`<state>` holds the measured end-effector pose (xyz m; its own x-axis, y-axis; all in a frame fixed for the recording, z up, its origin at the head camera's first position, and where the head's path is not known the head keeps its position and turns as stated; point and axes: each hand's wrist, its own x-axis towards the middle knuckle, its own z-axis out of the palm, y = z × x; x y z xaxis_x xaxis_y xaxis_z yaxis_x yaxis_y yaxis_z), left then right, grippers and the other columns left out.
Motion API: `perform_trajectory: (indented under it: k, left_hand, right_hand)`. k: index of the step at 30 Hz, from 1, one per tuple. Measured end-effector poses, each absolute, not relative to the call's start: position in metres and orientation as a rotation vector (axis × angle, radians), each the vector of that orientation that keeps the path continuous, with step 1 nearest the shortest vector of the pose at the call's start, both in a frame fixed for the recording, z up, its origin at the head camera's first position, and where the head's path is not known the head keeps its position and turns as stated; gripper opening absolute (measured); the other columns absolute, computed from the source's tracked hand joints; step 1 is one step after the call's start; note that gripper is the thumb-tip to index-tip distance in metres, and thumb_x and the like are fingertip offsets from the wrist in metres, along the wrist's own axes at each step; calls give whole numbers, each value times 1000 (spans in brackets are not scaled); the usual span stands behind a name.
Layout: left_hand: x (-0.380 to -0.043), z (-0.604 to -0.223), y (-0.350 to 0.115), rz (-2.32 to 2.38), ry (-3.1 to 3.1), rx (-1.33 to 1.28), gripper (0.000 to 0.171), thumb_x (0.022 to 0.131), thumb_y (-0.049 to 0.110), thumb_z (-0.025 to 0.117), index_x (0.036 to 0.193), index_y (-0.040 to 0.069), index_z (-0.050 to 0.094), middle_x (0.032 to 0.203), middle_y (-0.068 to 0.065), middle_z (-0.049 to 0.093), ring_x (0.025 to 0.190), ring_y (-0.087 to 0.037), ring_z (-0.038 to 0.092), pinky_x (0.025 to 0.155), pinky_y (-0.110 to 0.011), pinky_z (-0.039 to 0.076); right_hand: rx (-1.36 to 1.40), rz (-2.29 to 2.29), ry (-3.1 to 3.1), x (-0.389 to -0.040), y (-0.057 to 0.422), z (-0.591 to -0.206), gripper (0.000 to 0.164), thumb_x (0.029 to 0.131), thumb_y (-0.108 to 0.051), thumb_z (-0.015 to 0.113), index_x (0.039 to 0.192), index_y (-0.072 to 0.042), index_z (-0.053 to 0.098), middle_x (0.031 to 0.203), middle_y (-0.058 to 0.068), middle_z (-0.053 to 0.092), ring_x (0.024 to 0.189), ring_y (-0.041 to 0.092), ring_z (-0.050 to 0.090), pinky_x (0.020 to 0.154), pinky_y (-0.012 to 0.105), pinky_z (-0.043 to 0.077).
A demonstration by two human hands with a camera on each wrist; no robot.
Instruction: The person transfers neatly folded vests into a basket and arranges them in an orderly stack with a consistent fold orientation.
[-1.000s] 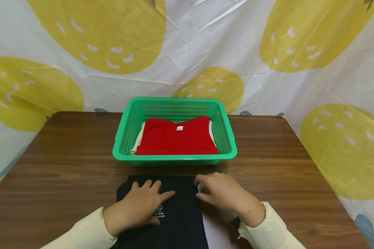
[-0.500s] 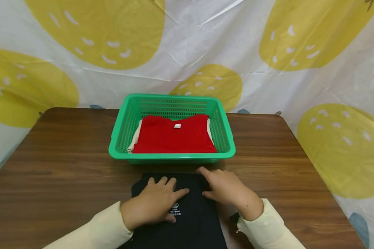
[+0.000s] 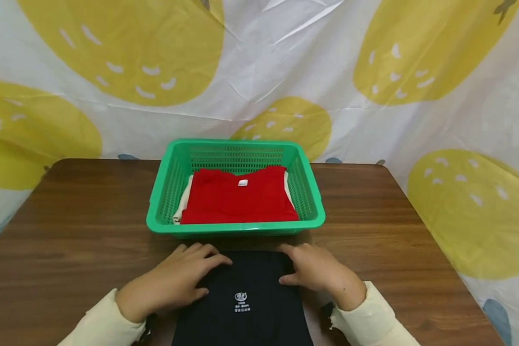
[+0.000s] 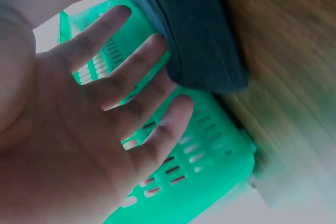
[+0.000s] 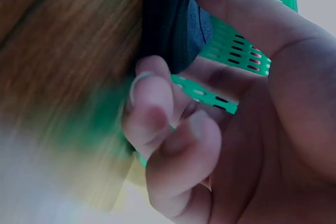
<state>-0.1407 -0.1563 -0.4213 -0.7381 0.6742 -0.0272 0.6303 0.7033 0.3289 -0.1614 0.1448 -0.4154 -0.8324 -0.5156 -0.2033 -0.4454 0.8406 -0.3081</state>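
Note:
A folded black shirt (image 3: 251, 283) with a small white print lies flat on the table, in front of the green basket. My left hand (image 3: 173, 278) is at its left edge, the thumb and index finger reaching over the cloth. In the left wrist view, the fingers (image 4: 142, 77) of that hand are nearly straight and spread beside the dark fold. At the upper right edge, my right hand (image 3: 320, 271) holds the shirt, thumb on top. The right wrist view has the shirt's edge (image 5: 168, 19) between thumb and curled fingers (image 5: 184, 150).
A green plastic basket (image 3: 235, 229) stands just beyond the shirt. It holds a folded red shirt (image 3: 238, 202) on top of cream cloth (image 3: 182, 202). Brown wooden table (image 3: 91, 230) surrounds them, with a patterned white and yellow curtain (image 3: 259, 62) behind.
My left hand has lifted off the print and moved left to the shirt's edge. The shirt has shifted right and lies straighter. My right hand has stayed near the upper right corner.

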Motion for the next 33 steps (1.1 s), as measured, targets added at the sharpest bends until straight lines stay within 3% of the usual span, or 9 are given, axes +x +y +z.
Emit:
perform_trajectory:
  k: [7, 14, 22, 28, 33]
  left_hand:
    - [-144, -417, -174, 453, 2757, 895, 75, 74, 19, 88, 140, 19, 54, 134, -7, 58, 122, -33, 55, 98, -60, 46]
    - [-148, -419, -178, 476, 2737, 783, 77, 72, 30, 90, 139, 14, 56, 132, -10, 60, 120, -34, 58, 97, -60, 46]
    - [-155, -423, -173, 569, 2651, 795, 66, 73, 23, 89, 129, 2, 60, 124, -12, 65, 115, -32, 61, 99, -52, 48]
    - [-160, -424, -171, 617, 2597, 764, 44, 74, 22, 88, 109, 4, 68, 99, -1, 70, 91, -20, 65, 82, -42, 54]
    - [-163, -426, -174, 716, 2535, 857, 25, 79, 23, 84, 87, 16, 61, 73, 10, 53, 69, -7, 48, 63, -26, 42]
  right_hand:
    - [-719, -361, 2758, -159, 140, -414, 60, 80, -30, 84, 130, -10, 60, 115, 9, 66, 103, 27, 64, 83, 49, 53]
    - [-741, -353, 2758, -159, 139, -417, 49, 79, -29, 84, 120, -9, 64, 117, 11, 61, 103, 26, 60, 85, 49, 51]
    - [-828, -431, 2646, -162, 145, -417, 33, 82, -23, 82, 107, -10, 66, 100, 0, 70, 89, 14, 63, 75, 32, 53]
    - [-846, -553, 2500, -168, 152, -415, 33, 82, -22, 81, 108, -12, 63, 92, -7, 67, 79, 6, 58, 73, 26, 50]
    - [-852, -565, 2412, -171, 156, -413, 43, 80, -21, 82, 115, -14, 59, 81, -9, 59, 68, 6, 49, 68, 25, 46]
